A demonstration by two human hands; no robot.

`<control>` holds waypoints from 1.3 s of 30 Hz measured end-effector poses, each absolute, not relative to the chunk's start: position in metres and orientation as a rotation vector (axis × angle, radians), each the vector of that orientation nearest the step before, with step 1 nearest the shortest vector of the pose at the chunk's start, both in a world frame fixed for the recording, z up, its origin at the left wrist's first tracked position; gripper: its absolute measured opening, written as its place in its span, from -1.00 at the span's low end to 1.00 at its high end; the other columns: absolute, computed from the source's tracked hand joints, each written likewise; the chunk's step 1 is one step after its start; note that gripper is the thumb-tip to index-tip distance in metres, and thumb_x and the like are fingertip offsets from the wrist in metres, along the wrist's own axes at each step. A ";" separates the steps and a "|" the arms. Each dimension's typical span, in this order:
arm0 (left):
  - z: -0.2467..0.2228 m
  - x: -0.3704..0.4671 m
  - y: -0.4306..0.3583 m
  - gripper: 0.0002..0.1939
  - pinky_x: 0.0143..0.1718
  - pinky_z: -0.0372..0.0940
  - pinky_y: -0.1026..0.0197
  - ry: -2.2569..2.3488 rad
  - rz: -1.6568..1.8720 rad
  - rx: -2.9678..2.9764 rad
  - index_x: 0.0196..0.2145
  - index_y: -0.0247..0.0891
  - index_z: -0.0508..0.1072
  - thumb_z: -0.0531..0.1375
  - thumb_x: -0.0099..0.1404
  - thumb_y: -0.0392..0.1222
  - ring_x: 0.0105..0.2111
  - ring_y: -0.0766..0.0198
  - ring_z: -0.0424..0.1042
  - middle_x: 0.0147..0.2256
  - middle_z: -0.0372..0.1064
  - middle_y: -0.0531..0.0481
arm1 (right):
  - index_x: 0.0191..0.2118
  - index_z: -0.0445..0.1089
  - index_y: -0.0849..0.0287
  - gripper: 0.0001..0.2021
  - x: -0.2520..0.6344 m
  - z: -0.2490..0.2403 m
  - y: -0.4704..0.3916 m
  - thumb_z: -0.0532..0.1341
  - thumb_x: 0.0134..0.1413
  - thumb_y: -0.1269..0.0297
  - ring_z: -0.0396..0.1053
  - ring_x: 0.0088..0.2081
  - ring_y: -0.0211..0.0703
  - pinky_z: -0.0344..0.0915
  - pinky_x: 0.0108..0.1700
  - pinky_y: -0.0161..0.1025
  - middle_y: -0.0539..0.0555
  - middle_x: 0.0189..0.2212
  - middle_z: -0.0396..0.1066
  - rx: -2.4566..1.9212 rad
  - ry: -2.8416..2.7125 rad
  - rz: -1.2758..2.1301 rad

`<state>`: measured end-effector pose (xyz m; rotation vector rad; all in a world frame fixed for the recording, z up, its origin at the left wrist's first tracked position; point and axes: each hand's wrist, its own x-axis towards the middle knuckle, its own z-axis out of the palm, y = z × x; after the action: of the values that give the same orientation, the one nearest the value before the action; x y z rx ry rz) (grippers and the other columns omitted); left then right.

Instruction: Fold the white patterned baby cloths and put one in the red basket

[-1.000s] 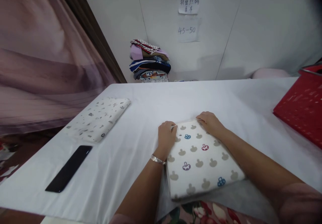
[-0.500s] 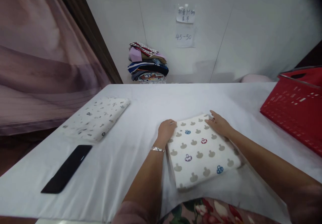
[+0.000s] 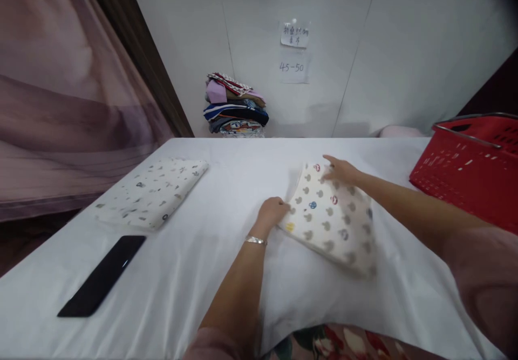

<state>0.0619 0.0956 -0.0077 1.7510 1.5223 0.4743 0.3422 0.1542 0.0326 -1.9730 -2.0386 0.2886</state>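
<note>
A white cloth with grey, red and blue mushroom prints [image 3: 327, 214], folded into layers, is between my hands, its near right part blurred and lifted off the white-covered table [image 3: 226, 284]. My left hand [image 3: 273, 211] pinches the cloth's left corner, fingers closed. At the far right edge my right hand [image 3: 342, 172] lies on the cloth with its fingers apart; whether the thumb grips an edge is hidden.
Another folded white patterned cloth [image 3: 151, 192] lies at the left, with a black phone-like slab [image 3: 103, 276] nearer. A red basket [image 3: 465, 171] stands at the right. Stacked fabrics [image 3: 237, 106] are by the wall, under paper notes [image 3: 294, 52].
The mushroom cloth has turned and its near edge has come up at the right. My right hand has moved away from me; my left hand now pinches a corner.
</note>
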 end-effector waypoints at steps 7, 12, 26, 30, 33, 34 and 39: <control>-0.025 0.097 0.072 -0.80 -0.61 0.23 0.38 1.103 0.378 1.442 -0.53 -0.32 0.43 0.20 0.14 -0.13 -0.64 0.40 0.36 -0.43 0.49 -0.05 | 0.20 0.17 0.08 -0.38 0.286 0.029 0.210 0.24 -0.04 0.34 0.10 0.19 0.12 0.05 0.18 0.04 0.12 0.15 0.23 -1.767 -2.252 0.047; -0.024 0.085 0.089 -0.85 -0.58 0.29 0.38 1.143 0.588 1.131 -0.45 -0.33 0.37 0.17 0.20 -0.19 -0.58 0.40 0.41 -0.34 0.48 -0.10 | -0.06 0.41 0.12 -0.70 0.301 0.005 0.168 0.15 0.04 0.30 0.28 0.06 -0.01 0.19 0.10 -0.04 0.11 0.00 0.38 -1.742 -2.055 0.126; -0.028 0.090 0.096 -0.90 -0.43 0.38 0.30 1.080 0.884 0.930 -0.33 -0.37 0.45 0.20 0.16 -0.31 -0.47 0.36 0.46 -0.31 0.47 -0.12 | -0.35 0.39 0.08 -0.78 0.266 0.010 0.040 0.11 0.07 0.07 0.31 -0.38 -0.17 0.16 -0.41 -0.28 0.02 -0.40 0.39 -1.840 -2.045 0.242; -0.028 0.091 0.097 -0.90 -0.44 0.38 0.31 1.060 0.875 0.920 -0.33 -0.38 0.45 0.21 0.15 -0.33 -0.50 0.38 0.44 -0.35 0.46 -0.10 | -0.41 0.35 0.11 -0.85 0.258 0.008 0.047 0.13 0.05 0.17 0.29 -0.40 -0.18 0.07 -0.45 -0.30 0.01 -0.44 0.38 -1.904 -2.096 0.183; -0.030 0.093 0.097 -0.90 -0.44 0.38 0.33 1.057 0.857 0.931 -0.32 -0.38 0.45 0.20 0.16 -0.34 -0.50 0.38 0.44 -0.37 0.46 -0.09 | -0.44 0.32 0.11 -0.84 0.257 0.006 0.048 0.08 0.09 0.22 0.29 -0.42 -0.20 0.03 -0.46 -0.30 0.00 -0.46 0.38 -1.913 -2.109 0.194; -0.030 0.093 0.096 -0.89 -0.45 0.37 0.33 1.054 0.852 0.933 -0.32 -0.38 0.45 0.20 0.15 -0.33 -0.49 0.38 0.44 -0.36 0.46 -0.09 | -0.46 0.32 0.11 -0.82 0.258 0.005 0.048 0.07 0.10 0.24 0.29 -0.42 -0.20 0.03 -0.46 -0.30 0.00 -0.46 0.39 -1.904 -2.109 0.202; -0.029 0.097 0.092 -0.88 -0.46 0.37 0.33 1.024 0.822 0.907 -0.32 -0.39 0.45 0.22 0.16 -0.30 -0.48 0.38 0.45 -0.29 0.47 -0.13 | -0.44 0.36 0.10 -0.82 0.266 -0.001 0.049 0.05 0.10 0.30 0.33 -0.39 -0.20 0.09 -0.41 -0.30 0.00 -0.41 0.43 -1.818 -2.070 0.259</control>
<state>0.0969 0.0916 -0.0288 0.9071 1.0238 0.8218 0.2662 0.0490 -0.0010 -1.8179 -2.0701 0.2590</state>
